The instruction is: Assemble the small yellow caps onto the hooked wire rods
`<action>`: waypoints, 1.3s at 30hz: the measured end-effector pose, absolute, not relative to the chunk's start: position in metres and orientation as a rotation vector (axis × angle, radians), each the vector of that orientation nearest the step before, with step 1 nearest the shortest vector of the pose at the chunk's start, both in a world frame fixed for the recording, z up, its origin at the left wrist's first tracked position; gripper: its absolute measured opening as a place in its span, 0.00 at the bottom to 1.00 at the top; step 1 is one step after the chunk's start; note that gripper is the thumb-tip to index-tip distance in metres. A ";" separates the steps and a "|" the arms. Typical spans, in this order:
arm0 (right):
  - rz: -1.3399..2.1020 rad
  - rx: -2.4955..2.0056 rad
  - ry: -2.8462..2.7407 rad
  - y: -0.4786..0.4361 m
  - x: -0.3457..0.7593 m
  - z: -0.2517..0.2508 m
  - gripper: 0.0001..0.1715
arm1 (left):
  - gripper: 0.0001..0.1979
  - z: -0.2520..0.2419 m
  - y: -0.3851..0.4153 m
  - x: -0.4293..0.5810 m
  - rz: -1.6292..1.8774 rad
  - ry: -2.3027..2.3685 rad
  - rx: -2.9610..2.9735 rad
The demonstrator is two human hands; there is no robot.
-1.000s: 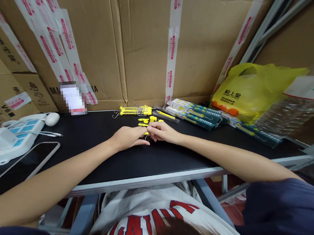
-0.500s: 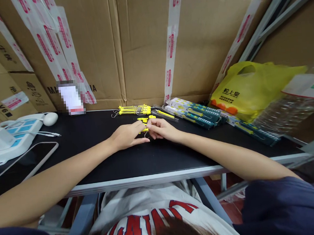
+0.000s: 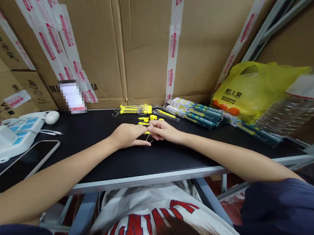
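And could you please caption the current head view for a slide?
Both hands meet at a small yellow piece and wire hook over a black tabletop, a yellow bundle beyond.

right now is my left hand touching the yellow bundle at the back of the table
Apart: the head view shows a dark strip of table between the left hand and the yellow bundle behind it.
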State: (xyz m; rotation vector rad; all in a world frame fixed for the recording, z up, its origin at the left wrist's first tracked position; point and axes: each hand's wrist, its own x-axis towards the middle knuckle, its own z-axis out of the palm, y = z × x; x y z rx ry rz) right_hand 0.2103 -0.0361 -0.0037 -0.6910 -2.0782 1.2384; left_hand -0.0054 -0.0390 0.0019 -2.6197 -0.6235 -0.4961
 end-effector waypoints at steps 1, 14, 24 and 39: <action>1.225 -0.689 -2.089 -0.036 0.210 -0.004 0.27 | 0.25 0.002 -0.039 -0.005 -0.497 -0.611 -2.610; 1.246 -0.682 -2.082 -0.038 0.209 -0.005 0.27 | 0.28 -0.002 -0.039 -0.004 -0.521 -0.515 -2.519; 1.218 -0.667 -2.129 -0.036 0.209 -0.006 0.27 | 0.26 0.000 -0.043 -0.003 -0.514 -0.593 -2.547; 1.174 -0.659 -2.085 -0.034 0.207 -0.007 0.27 | 0.34 -0.003 -0.040 -0.003 -0.502 -0.659 -2.441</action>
